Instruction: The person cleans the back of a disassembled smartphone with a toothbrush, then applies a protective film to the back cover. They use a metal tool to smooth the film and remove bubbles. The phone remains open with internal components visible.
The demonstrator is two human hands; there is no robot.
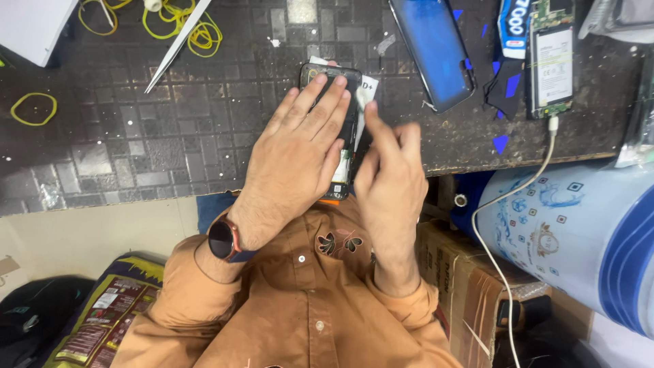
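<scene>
Hands first: left hand [300, 146] lies flat, fingers spread, pinning an opened black phone [338, 129] to the dark tiled table [136, 136] so it stays put; right hand [388, 170] pinches a small white wipe [362, 97] at its edge. Blue back cover [432, 48] and 1 battery board [552, 61] lie apart

The person wore an orange-brown button-up shirt [300, 313] with long sleeves, pale round buttons down the placket and a small dark leaf-shaped embroidery [339, 243] just above the top button. Left of that embroidery, a round black wristwatch [223, 239] with a reddish rim.
</scene>
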